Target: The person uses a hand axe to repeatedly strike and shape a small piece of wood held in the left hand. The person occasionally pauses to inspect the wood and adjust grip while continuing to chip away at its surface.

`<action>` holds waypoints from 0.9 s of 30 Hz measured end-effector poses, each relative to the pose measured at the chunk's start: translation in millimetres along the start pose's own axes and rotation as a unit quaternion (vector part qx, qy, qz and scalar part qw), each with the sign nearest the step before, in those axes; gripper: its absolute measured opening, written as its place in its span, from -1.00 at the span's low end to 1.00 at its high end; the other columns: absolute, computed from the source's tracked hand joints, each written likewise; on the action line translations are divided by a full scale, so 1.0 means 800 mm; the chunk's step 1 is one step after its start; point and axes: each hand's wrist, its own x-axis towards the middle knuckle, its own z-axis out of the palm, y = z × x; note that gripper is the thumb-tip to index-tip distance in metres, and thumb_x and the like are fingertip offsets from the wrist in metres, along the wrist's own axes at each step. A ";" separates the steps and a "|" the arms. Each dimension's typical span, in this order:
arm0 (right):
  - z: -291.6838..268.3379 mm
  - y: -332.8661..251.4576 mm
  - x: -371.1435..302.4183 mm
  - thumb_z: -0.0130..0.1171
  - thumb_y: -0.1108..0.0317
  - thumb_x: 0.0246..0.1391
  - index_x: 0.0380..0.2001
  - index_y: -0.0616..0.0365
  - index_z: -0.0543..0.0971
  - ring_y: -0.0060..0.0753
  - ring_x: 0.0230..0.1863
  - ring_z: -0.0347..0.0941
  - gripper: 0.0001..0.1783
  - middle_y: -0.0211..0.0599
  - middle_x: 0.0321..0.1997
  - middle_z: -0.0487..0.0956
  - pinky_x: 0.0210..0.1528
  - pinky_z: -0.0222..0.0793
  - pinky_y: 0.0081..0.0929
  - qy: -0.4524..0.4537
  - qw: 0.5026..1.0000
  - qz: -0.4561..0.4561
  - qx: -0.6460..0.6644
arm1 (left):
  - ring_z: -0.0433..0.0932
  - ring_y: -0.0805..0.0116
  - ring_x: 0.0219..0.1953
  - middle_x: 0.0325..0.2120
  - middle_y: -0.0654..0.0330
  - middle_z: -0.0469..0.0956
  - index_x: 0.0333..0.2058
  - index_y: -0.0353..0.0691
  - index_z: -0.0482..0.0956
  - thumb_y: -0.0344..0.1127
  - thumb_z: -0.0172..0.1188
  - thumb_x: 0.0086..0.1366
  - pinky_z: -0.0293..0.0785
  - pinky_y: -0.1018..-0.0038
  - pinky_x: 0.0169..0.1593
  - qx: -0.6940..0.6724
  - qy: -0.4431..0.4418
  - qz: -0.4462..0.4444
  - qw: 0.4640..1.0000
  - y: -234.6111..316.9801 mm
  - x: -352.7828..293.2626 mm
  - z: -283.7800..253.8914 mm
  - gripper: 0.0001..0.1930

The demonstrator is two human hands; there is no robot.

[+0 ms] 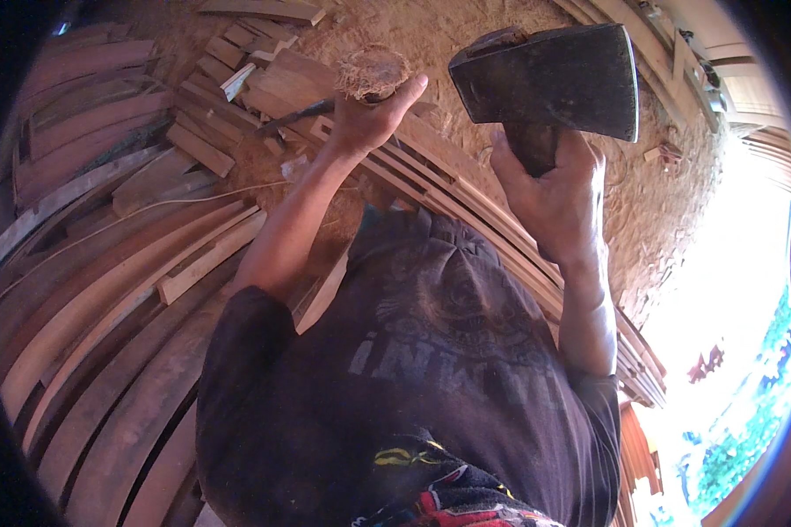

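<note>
You had axe (549,81) in right hand (558,198), fingers wrapped round handle (530,149). Left of axe, left hand (363,127) gripped frayed round-ended piece (374,72), fingers curled, thumb out. Lining-up step, imo; next move probably needed steady left grip.

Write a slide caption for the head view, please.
Left hand holding a round, fibrous brown piece; right hand gripping a broad-headed axe, with wooden boards lying around.

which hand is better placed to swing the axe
Probably the right hand: its grip is on the handle just below the axe head, whereas the left hand is occupied with a round fibrous brown thing.
</note>
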 end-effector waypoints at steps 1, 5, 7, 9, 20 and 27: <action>-0.001 0.002 0.000 0.42 0.30 0.07 -0.28 0.35 0.64 -0.16 -0.40 0.69 -0.70 -0.01 -0.44 0.69 -0.29 0.56 -0.31 -0.004 1.000 -0.001 -0.016 | 0.44 0.57 -0.50 -0.58 0.39 0.51 -0.50 -0.19 0.55 -0.34 0.35 0.37 0.37 0.44 -0.40 0.003 0.002 0.003 1.000 0.002 -0.002 0.002 -0.76; -0.013 -0.008 0.010 0.44 0.28 0.10 -0.32 0.35 0.64 -0.31 -0.44 0.68 -0.70 -0.03 -0.44 0.71 -0.31 0.55 -0.38 0.004 0.997 -0.051 -0.054 | 0.44 0.53 -0.51 -0.59 0.39 0.50 -0.48 -0.20 0.56 -0.33 0.35 0.36 0.39 0.41 -0.39 0.023 0.000 0.002 1.000 0.007 0.000 0.010 -0.77; -0.013 -0.031 0.014 0.39 0.32 0.05 -0.36 0.32 0.63 -0.06 -0.42 0.67 -0.75 0.05 -0.43 0.68 -0.36 0.54 -0.23 0.022 1.000 0.009 0.009 | 0.51 0.49 -0.46 -0.54 0.36 0.57 -0.43 -0.21 0.59 -0.35 0.36 0.33 0.45 0.41 -0.33 0.088 -0.025 -0.012 0.996 0.015 -0.004 0.003 -0.83; -0.007 -0.044 0.016 0.33 0.34 0.04 -0.38 0.30 0.61 0.09 -0.41 0.66 -0.79 0.09 -0.44 0.65 -0.38 0.54 -0.12 -0.004 0.999 -0.038 -0.017 | 0.58 0.44 -0.37 -0.45 0.33 0.63 -0.37 -0.22 0.63 -0.37 0.36 0.30 0.50 0.40 -0.24 0.155 -0.027 0.084 0.984 0.018 -0.003 0.003 -0.90; 0.022 -0.046 0.016 0.22 0.35 0.10 -0.21 0.33 0.50 0.29 -0.38 0.59 -0.73 0.13 -0.42 0.61 -0.30 0.51 0.09 -0.124 0.969 -0.186 -0.102 | 0.64 0.03 -0.09 -0.18 0.13 0.70 -0.21 -0.21 0.71 -0.33 0.38 0.17 0.52 0.12 0.03 0.360 -0.024 0.323 0.875 -0.054 -0.037 -0.017 -0.79; 0.027 -0.041 0.024 0.28 0.36 0.09 -0.42 0.30 0.56 0.20 -0.40 0.58 -0.80 0.10 -0.44 0.58 -0.32 0.48 0.04 -0.180 0.959 -0.168 -0.138 | 0.62 0.03 -0.09 -0.21 0.13 0.66 -0.21 -0.16 0.69 -0.38 0.32 0.16 0.48 0.08 0.05 0.397 -0.006 0.282 0.873 -0.106 -0.056 -0.009 -0.80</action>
